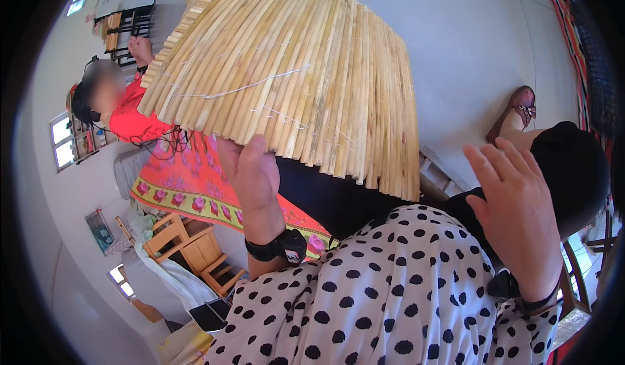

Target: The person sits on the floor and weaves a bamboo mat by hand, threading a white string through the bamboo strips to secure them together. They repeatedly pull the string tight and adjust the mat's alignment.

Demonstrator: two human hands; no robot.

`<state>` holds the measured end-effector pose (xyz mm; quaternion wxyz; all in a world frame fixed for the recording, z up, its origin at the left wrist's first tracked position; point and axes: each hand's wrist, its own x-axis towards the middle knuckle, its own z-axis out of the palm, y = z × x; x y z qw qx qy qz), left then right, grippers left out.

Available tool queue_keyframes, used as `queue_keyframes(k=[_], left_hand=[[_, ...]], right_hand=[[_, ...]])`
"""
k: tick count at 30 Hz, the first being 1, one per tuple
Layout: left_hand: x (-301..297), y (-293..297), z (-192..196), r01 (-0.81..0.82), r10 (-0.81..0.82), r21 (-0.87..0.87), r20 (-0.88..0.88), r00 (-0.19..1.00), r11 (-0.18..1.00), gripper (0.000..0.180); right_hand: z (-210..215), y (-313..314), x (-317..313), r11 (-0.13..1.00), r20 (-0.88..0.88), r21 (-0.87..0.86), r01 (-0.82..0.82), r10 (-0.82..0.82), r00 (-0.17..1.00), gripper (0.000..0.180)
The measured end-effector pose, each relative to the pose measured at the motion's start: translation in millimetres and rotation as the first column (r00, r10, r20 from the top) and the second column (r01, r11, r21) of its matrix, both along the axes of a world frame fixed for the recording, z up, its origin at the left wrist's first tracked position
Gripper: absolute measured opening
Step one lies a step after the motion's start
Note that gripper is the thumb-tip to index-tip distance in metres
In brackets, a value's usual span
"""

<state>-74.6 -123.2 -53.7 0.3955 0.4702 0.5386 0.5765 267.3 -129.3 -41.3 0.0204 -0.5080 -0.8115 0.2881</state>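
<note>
A large mat of pale bamboo slats (293, 72) tied with thin string fills the upper middle, curving downward. My left hand (255, 176), with a black watch on the wrist, grips the mat's lower edge from underneath; the fingertips are hidden behind the slats. Off to the right, my right hand (514, 199) is raised with its fingers spread, touches nothing and stays clear of the mat. My white polka-dot sleeves and top (390, 300) cover the lower part of the view.
Another person in a red top (133, 121) and an orange floral skirt (189, 183) sits at the left, one hand (140, 49) near the mat's far corner. A brown shoe (517, 108) rests on the grey floor. A wooden stool (192, 244) stands lower left.
</note>
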Motion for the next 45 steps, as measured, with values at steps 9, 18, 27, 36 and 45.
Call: queue_keyframes(k=[9,18,27,36,45], left_hand=[[1,0,2,-0.001,0.001,0.012,0.009,1.0,1.0,0.057],[29,4,-2,-0.197,0.182,-0.155,-0.106,0.978,0.968,0.056],[53,-4,0,-0.229,0.253,-0.213,0.09,0.963,0.95,0.053],[61,-13,-4,-0.037,0.071,-0.207,0.156,0.985,0.978,0.052],[55,-14,-11,0.078,-0.046,-0.178,0.172,0.984,0.981,0.066]], right_hand=[[-37,6,-39,0.845,-0.426,-0.458,-0.276,0.063,0.902,0.068],[-61,0,-64,0.757,-0.604,-0.533,-0.378,-0.028,0.796,0.077],[-64,6,-65,0.715,-0.552,-0.564,-0.413,0.046,0.833,0.084],[-61,8,-63,0.761,-0.503,-0.515,-0.395,0.105,0.858,0.077],[-39,18,-58,0.919,-0.665,-0.379,-0.103,-0.193,0.722,0.036]])
